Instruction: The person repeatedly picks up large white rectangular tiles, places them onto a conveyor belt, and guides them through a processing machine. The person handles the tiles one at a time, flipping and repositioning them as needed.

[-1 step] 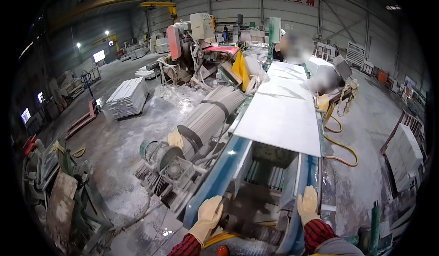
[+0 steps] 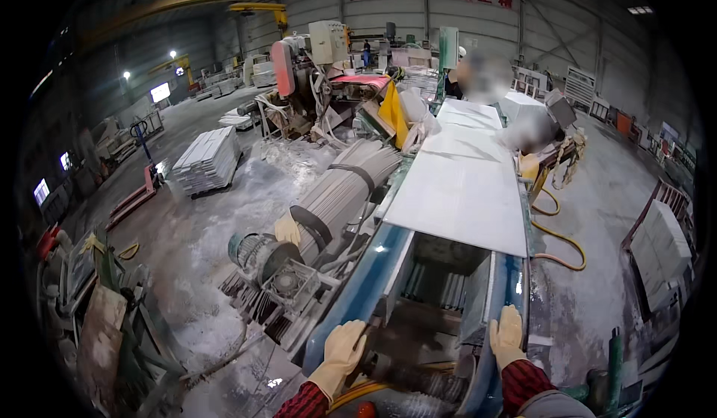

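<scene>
Both my hands wear cream gloves and rest on the two sides of a long blue machine frame (image 2: pixel 343 306). My left hand (image 2: pixel 343 349) lies on the near end of the left rail, fingers extended and close together. Flat on the right rail is my right hand (image 2: pixel 508 333), its fingers also stretched out. Neither hand holds anything that I can see. Beyond them, a large white slab (image 2: pixel 455 201) lies across the frame, its near edge well ahead of my fingers. Between the rails, a dark opening shows a roller (image 2: pixel 418 377) near me.
Left of the frame stand a motor (image 2: pixel 261 254) and a bundle of long strips (image 2: pixel 351 183) with a glove (image 2: pixel 287 228) on it. White slabs are stacked on the left floor (image 2: pixel 208 160). A yellow hose (image 2: pixel 571 246) curls at right. A partly blurred person (image 2: pixel 455 82) is at the far end.
The view has shifted very slightly. Both hands stay on the rails, and the white slab keeps its place.
</scene>
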A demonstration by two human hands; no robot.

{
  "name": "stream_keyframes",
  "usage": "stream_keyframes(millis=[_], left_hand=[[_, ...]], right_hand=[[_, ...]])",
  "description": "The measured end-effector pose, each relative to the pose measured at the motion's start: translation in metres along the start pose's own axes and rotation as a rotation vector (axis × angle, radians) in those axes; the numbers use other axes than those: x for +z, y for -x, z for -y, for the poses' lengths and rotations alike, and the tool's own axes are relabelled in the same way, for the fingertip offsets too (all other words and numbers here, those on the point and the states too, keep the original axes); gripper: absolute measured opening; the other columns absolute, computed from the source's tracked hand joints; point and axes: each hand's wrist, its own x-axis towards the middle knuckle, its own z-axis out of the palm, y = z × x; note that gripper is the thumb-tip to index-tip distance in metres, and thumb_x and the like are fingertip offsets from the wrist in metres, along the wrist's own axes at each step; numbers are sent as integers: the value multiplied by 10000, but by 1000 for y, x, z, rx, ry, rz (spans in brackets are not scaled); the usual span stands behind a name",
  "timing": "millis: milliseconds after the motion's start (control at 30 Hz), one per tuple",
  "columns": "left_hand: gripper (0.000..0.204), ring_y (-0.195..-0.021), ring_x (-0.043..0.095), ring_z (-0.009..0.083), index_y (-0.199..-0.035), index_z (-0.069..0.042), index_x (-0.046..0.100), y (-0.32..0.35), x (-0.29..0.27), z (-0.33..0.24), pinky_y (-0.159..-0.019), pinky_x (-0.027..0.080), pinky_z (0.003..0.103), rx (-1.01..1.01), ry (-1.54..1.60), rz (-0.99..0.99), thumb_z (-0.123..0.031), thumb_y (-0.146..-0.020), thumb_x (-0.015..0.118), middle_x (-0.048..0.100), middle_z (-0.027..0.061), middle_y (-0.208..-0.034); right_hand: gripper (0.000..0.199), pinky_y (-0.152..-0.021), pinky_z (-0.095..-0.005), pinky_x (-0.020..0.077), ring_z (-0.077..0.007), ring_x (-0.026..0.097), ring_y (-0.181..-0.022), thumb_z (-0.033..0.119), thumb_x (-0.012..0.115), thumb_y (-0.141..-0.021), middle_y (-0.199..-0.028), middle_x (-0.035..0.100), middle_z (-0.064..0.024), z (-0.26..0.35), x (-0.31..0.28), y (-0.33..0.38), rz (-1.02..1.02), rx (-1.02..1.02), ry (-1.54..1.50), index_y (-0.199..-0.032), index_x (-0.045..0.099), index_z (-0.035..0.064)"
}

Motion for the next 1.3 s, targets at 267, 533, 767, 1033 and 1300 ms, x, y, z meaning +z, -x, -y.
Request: stream_keyframes(millis=[267,533,767,1033,1300], left_hand=[[523,-1352,547,413,-1419,-44,597,-90,17,67,-1172,423,507,280,-252,16,-266,-961,719,613,196,-1441],[559,-1421,516,422,-1481,-61,577,-100,37,76,-1225,376,518,182,-313,150,-323,-1000,690,569,206,-1533],[547,-1394,543,449,-1456,-74,580,-103,42,71,-1213,385,533,177,-335,184,-308,-977,703,578,226,-1516],[547,-1459,481,461,-1488,-64,562,-100,43,67,-1257,341,533,152,-314,226,-284,-1004,691,550,236,-1562],[542,-1450,486,457,-1482,-58,563,-98,38,65,-1258,339,532,152,-309,227,-260,-998,703,550,228,-1557]], right_hand=[[659,-1317,-525,256,-479,384,-1534,282,618,-1015,-1639,432,-319,10,-8,11,94,102,-69,-1553,473,-70],[647,-1329,-522,226,-473,366,-1547,299,613,-1027,-1651,421,-303,12,-7,16,83,74,-49,-1548,482,-61],[614,-1280,-558,299,-491,453,-1468,265,668,-977,-1554,519,-324,17,-17,9,28,72,-37,-1479,529,-60],[597,-1245,-554,344,-492,500,-1413,242,707,-942,-1505,558,-319,12,-13,13,-73,17,-4,-1440,546,-45],[607,-1251,-551,344,-495,491,-1427,242,710,-949,-1521,553,-314,16,-12,16,-73,18,-1,-1458,548,-46]])
